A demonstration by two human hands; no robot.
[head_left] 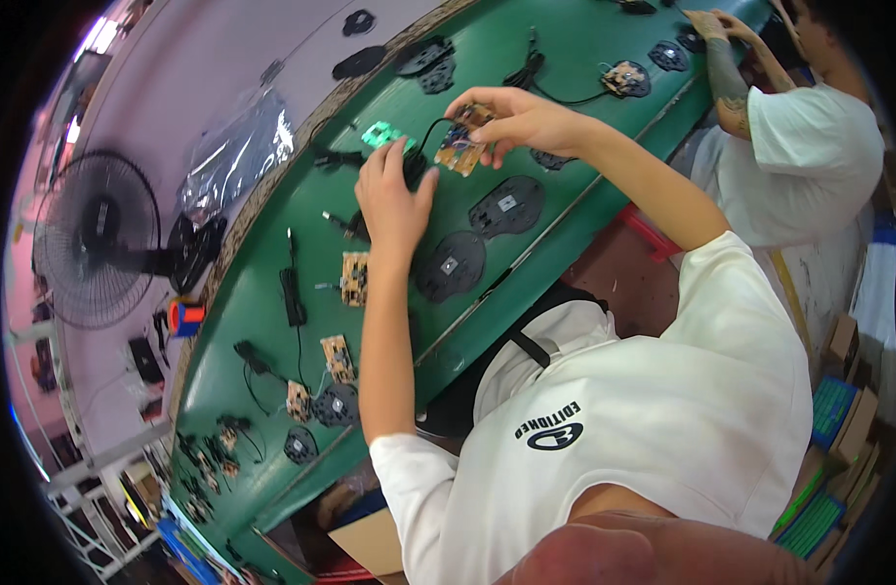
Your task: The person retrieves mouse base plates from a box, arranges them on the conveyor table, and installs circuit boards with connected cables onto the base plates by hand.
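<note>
My right hand (526,122) is closed on a small brown circuit board (459,154), thumb on top, raised above the green table (575,122). A black cable (430,132) loops from that board toward my left hand (391,195). The left fingers and thumb curve around a dark bundle of the cable, partly hidden by the hand. Just past the left fingertips is a bright green circuit board (379,135). Below the hands lie two round black plastic bases (506,205), each with a pale square in its middle. Beside my left forearm rests another brown circuit board (354,279).
More boards, cables and black bases (335,404) lie along the table's left part. A fan (101,239) and a clear plastic bag (238,151) are beyond the table's edge. At the upper right another person (809,146) works. Boxes (833,419) stand at the lower right.
</note>
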